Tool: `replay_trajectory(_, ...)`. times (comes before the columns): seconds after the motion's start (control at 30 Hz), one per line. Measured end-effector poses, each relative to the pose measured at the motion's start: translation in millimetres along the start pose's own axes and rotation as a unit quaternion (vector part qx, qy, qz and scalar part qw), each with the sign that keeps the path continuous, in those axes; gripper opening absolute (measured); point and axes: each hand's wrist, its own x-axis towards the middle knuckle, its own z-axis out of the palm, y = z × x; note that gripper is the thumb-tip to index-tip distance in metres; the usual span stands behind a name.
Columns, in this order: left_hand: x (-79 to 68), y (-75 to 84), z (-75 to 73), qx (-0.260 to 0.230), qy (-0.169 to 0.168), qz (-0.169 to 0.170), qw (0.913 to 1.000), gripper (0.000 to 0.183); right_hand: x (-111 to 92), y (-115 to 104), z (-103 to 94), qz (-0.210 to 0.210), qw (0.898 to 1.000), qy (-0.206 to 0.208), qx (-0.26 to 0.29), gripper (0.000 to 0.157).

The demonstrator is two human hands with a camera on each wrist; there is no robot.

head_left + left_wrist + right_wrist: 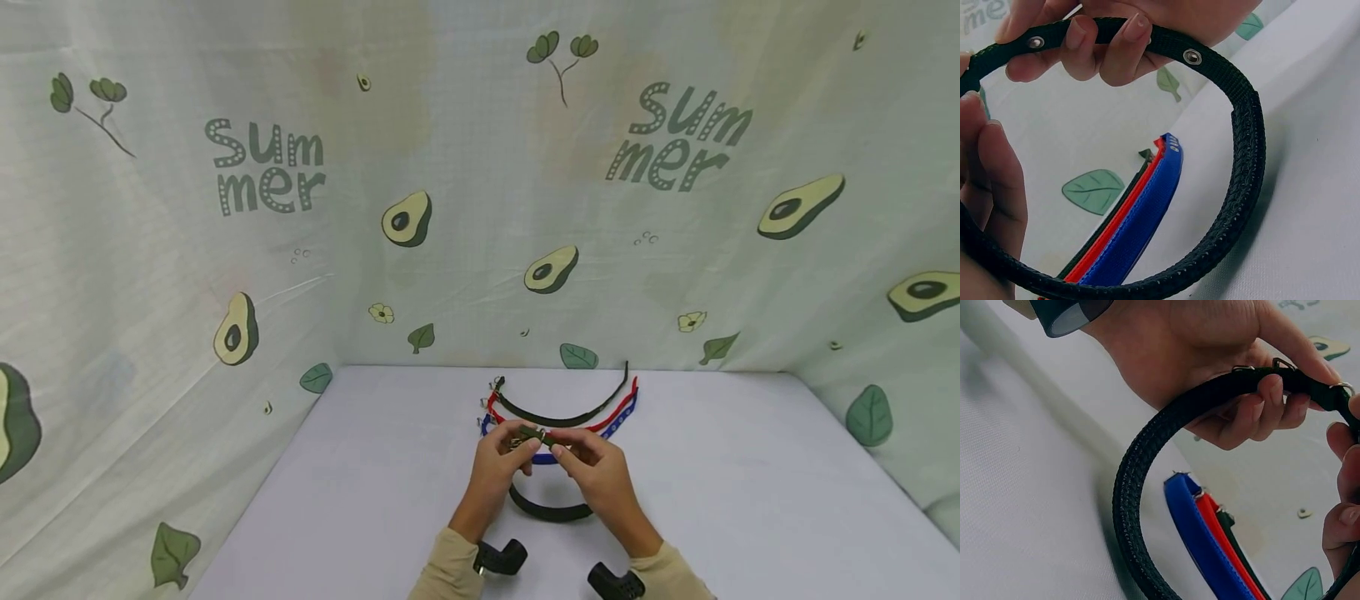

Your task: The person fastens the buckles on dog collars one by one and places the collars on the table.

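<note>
Held up between both hands is a dark green collar [551, 512], bent into a loop that hangs below the fingers. My left hand [497, 458] pinches the strap end with metal eyelets [1192, 57], which shows in the left wrist view. Opposite it, my right hand [602, 473] grips the other end, where a metal buckle [1282, 364] and a ring [1342, 387] sit. Fingertips of the two hands come close together at the ring. How far the strap end passes through the metal is hidden by the fingers.
Behind the hands, a blue collar [621, 423], a red collar [618, 408] and another dark green collar [562, 422] lie curved in a row on the white table [360, 500]. A printed cloth [465, 167] hangs at the back and sides.
</note>
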Motion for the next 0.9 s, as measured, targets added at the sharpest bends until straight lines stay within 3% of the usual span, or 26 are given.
replay_trajectory(0.2,-2.3,2.0,0.0,0.006,-0.015,-0.004,0.9999,0.026,-0.7,-4.7,1.1,0.012,1.000,-0.006,-0.005,0.021)
replay_trajectory(0.6,-0.9,0.9,6.1,-0.010,-0.022,0.009,0.9997,0.024,1.8,-6.4,3.3,-0.010,1.000,-0.022,-0.002,0.028)
replay_trajectory(0.9,0.1,-0.2,8.0,-0.046,-0.004,0.001,0.9989,0.025,2.7,-9.4,5.2,0.030,0.999,-0.024,-0.023,0.023)
